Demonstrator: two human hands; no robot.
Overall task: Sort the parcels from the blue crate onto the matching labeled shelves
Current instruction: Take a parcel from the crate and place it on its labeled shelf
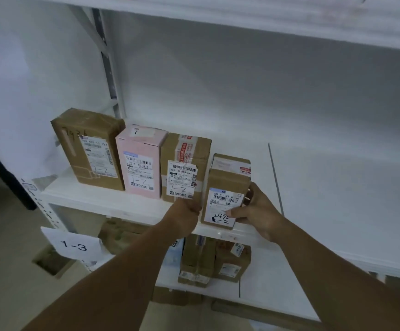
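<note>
A small brown parcel (pixel 226 182) with a label marked "2490 1-2" stands upright at the front edge of the white shelf (pixel 127 206). My right hand (pixel 257 211) grips its right side, thumb across the label. My left hand (pixel 189 211) is curled at its lower left corner, touching it. To its left three parcels stand in a row, each marked "1-2": a brown one (pixel 91 149), a pink one (pixel 141 161) and a taped brown one (pixel 184 166). The blue crate is out of view.
The shelf runs on to the right with bare white board (pixel 337 187). Below, a paper tag "1-3" (pixel 73 246) hangs on the frame, and the lower shelf holds several brown parcels (pixel 214 261). A white upright post (pixel 110 68) stands behind the row.
</note>
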